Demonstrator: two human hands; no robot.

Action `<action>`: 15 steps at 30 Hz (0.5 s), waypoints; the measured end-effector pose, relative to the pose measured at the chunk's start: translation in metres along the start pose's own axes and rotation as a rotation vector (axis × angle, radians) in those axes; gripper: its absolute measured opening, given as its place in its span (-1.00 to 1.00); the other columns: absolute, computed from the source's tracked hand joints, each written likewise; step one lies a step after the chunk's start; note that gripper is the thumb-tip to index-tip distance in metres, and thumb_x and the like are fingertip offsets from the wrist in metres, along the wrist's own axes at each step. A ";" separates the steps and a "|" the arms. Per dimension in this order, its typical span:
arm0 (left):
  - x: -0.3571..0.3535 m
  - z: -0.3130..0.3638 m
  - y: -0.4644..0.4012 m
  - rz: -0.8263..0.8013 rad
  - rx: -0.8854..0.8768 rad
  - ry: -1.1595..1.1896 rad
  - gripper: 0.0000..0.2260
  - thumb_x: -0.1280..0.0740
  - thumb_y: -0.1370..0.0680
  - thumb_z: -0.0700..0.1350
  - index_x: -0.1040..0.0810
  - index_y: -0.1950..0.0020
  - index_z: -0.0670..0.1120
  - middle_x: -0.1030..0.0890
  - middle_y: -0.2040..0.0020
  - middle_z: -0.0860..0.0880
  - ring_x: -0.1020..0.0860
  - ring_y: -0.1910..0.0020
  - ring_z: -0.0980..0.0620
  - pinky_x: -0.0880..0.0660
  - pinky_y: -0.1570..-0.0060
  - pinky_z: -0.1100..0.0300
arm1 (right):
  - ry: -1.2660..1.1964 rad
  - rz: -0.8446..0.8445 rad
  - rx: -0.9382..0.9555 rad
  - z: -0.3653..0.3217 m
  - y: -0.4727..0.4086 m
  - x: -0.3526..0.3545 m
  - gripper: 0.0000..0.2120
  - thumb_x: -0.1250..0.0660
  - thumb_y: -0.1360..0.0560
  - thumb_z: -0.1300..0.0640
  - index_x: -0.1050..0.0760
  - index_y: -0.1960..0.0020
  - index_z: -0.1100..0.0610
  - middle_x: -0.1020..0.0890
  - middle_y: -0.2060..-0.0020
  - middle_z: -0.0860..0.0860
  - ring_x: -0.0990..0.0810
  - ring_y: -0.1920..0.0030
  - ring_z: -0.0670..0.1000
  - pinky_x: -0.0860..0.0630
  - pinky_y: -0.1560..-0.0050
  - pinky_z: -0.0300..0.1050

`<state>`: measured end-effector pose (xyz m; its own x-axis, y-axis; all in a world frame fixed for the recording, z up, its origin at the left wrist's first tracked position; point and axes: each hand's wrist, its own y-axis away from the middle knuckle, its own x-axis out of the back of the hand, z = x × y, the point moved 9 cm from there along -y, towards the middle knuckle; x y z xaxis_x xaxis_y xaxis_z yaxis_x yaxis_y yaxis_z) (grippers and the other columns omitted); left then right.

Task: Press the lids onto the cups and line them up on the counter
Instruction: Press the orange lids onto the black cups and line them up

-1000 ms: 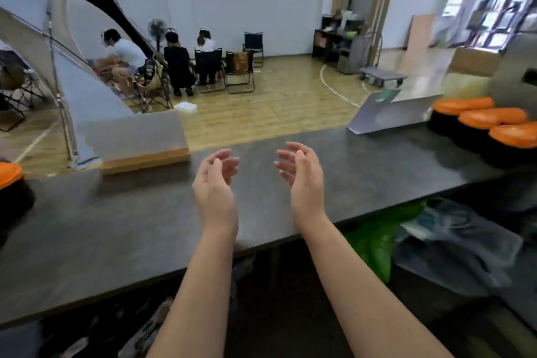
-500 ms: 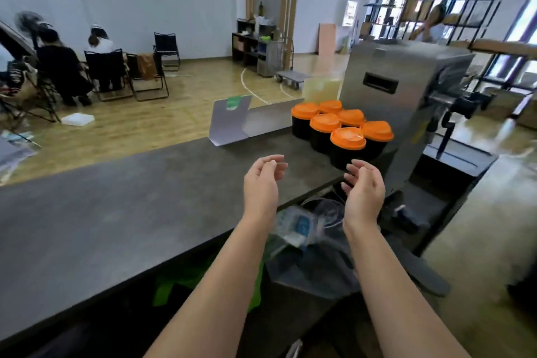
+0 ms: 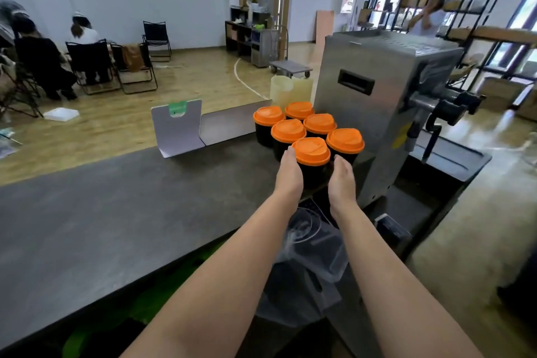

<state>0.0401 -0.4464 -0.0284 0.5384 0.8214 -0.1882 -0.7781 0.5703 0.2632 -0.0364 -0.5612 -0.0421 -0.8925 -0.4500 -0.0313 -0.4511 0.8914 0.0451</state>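
Note:
Several black cups with orange lids [image 3: 293, 129] stand in a tight cluster at the right end of the dark counter [image 3: 116, 212]. The nearest cup [image 3: 311, 154] sits at the front of the cluster. My left hand [image 3: 289, 176] is against that cup's left side with fingers straight, the fingertips by the lid's rim. My right hand [image 3: 341, 180] flanks its right side, fingers also straight. Whether the palms touch the cup wall is hidden behind the hands.
A steel machine [image 3: 377, 113] stands just right of the cups. A folded grey card stand [image 3: 180, 128] is to their left and pale tubs [image 3: 286, 88] behind. Clear plastic bags [image 3: 308, 256] lie below the counter edge. People sit on chairs far left.
The view swung right onto the cup cluster. Both hands moved forward from in front of the counter edge and now bracket the nearest cup.

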 end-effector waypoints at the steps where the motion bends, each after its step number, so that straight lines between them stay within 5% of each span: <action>1: -0.001 0.001 0.000 -0.004 0.002 0.023 -0.48 0.03 -0.67 0.22 -0.20 -0.58 0.03 -0.31 -0.52 0.04 -0.26 -0.49 0.02 -0.19 -0.37 0.12 | -0.022 0.012 -0.001 0.002 0.000 -0.002 -0.56 -0.07 -0.65 -0.05 -0.30 -0.49 0.06 -0.40 -0.43 0.00 -0.36 -0.42 0.02 -0.30 -0.42 -0.03; 3: 0.003 0.004 0.000 0.005 -0.053 0.048 -0.52 0.03 -0.68 0.20 -0.30 -0.52 0.04 -0.41 -0.33 0.11 -0.33 -0.35 0.13 -0.21 -0.24 0.20 | -0.044 0.019 0.016 0.005 0.003 -0.008 -0.58 -0.10 -0.62 -0.08 -0.43 -0.39 0.06 -0.52 -0.33 -0.01 -0.47 -0.32 -0.01 -0.39 -0.38 0.03; 5: 0.019 0.010 0.001 0.060 -0.173 0.009 -0.52 0.02 -0.67 0.22 -0.31 -0.52 0.06 -0.41 -0.38 0.13 -0.32 -0.39 0.14 -0.22 -0.29 0.19 | -0.052 -0.007 0.068 0.001 0.013 -0.022 -0.63 -0.12 -0.61 -0.07 -0.57 -0.17 0.12 -0.65 -0.07 -0.03 -0.59 -0.10 -0.05 -0.50 -0.19 -0.04; 9: 0.085 0.030 0.025 0.271 -0.403 -0.125 -0.54 -0.03 -0.68 0.13 -0.09 -0.58 0.09 -0.33 -0.41 0.08 -0.29 -0.36 0.12 -0.24 -0.31 0.17 | -0.041 -0.100 0.156 -0.008 0.051 -0.074 -0.69 -0.17 -0.63 -0.01 -0.43 0.22 0.11 -0.54 0.25 -0.01 -0.50 0.22 -0.07 -0.43 0.15 -0.15; 13: 0.170 0.056 0.072 0.491 -0.615 -0.219 -0.58 -0.06 -0.59 0.11 -0.14 -0.45 0.12 -0.36 -0.23 0.15 -0.41 -0.21 0.12 -0.37 -0.21 0.16 | -0.154 -0.360 0.152 -0.013 0.100 -0.164 -0.75 -0.16 -0.64 -0.01 -0.35 0.17 0.07 -0.50 0.24 -0.04 -0.49 0.28 -0.20 -0.45 0.19 -0.31; 15: 0.217 0.065 0.090 0.586 -0.636 -0.191 -0.68 -0.06 -0.55 0.05 -0.19 -0.30 0.07 -0.38 -0.11 0.18 -0.44 -0.07 0.18 -0.41 -0.02 0.25 | -0.179 -0.512 0.143 -0.013 0.130 -0.214 -0.80 -0.12 -0.57 -0.10 -0.35 0.08 0.02 -0.51 0.16 -0.02 -0.50 0.17 -0.11 -0.43 0.12 -0.21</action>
<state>0.1077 -0.2168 0.0159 -0.0024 0.9999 -0.0118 -0.9477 -0.0060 -0.3191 0.0954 -0.3494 -0.0163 -0.5391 -0.8222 -0.1828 -0.8098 0.5656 -0.1558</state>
